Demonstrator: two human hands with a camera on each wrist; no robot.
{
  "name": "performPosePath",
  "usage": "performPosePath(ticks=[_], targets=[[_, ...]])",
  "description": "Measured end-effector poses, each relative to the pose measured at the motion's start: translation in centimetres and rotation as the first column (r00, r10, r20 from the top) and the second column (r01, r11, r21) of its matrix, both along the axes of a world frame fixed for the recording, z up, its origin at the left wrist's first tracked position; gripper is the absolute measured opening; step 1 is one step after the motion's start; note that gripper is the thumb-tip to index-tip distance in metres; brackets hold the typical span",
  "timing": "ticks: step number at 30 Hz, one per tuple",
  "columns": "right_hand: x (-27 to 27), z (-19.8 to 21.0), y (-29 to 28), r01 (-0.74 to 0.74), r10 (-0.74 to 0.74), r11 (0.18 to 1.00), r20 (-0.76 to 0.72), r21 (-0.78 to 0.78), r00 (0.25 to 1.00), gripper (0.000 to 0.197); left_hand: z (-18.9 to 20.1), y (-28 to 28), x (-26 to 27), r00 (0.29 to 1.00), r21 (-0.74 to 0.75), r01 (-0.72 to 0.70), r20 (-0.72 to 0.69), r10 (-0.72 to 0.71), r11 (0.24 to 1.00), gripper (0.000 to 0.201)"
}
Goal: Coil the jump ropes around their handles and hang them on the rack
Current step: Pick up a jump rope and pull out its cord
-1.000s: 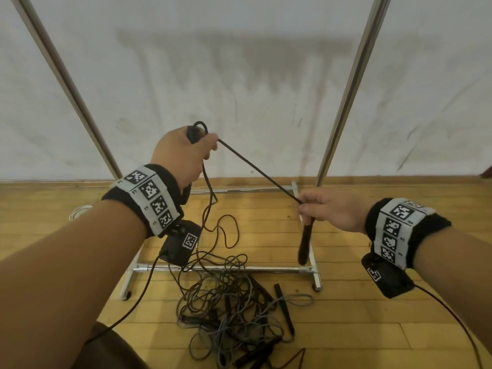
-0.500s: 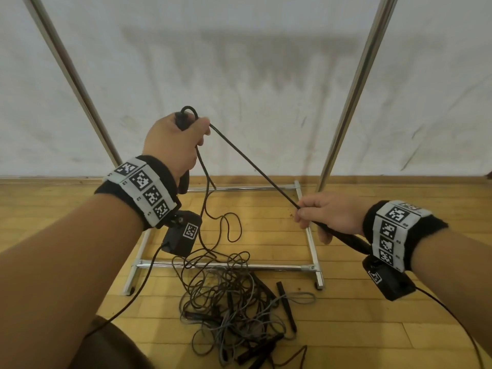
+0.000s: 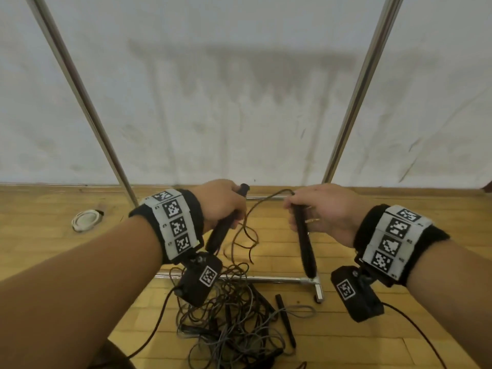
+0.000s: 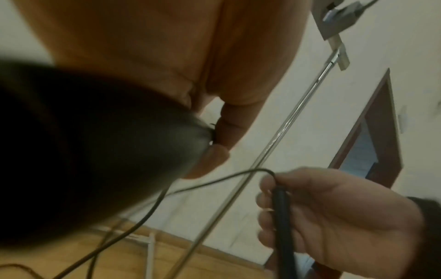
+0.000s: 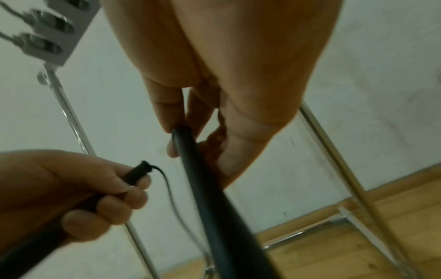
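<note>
My left hand grips one black jump-rope handle, its top end poking out above the fist. My right hand grips the other black handle, which hangs downward below the fingers. A thin dark cord sags slack between the two handles and loops down toward the floor. The wrist views show the same grips: the handle in my right fingers and the left hand's handle beside it. The metal rack stands straight ahead against the wall.
A tangled heap of several more jump ropes with black handles lies on the wooden floor below my hands, over the rack's base bar. A round white floor fitting sits at left. Hooks on the rack's top show in the right wrist view.
Both hands dropped lower and came closer together. The cord, stretched taut between them before, now hangs slack. My right hand shifted from pinching the cord end to gripping the handle.
</note>
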State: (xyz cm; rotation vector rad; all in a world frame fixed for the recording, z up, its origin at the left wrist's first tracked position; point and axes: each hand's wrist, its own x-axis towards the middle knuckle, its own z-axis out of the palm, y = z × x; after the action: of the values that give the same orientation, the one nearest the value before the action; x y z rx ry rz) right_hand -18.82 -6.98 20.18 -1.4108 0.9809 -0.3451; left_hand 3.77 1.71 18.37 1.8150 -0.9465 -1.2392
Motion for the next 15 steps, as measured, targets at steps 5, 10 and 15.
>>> performPosePath(ticks=[5,10,15], targets=[[1.2,1.6,1.0,0.047,-0.052,0.999,0.196,0.027,0.979,0.022,-0.4,0.2,-1.9,0.989,-0.196,0.031,-0.137,-0.058,0.980,0.020],[1.8,2.0,1.8,0.055,-0.091,0.991,0.329,0.120,0.940,0.023,0.1,0.7,-2.7,0.972,-0.276,0.007,-0.224,-0.072,0.961,0.034],[2.6,2.3,2.9,0.130,-0.161,0.985,0.346,0.110,0.924,0.019,0.4,1.1,-3.2,0.989,-0.332,0.063,-0.107,-0.104,0.941,0.066]])
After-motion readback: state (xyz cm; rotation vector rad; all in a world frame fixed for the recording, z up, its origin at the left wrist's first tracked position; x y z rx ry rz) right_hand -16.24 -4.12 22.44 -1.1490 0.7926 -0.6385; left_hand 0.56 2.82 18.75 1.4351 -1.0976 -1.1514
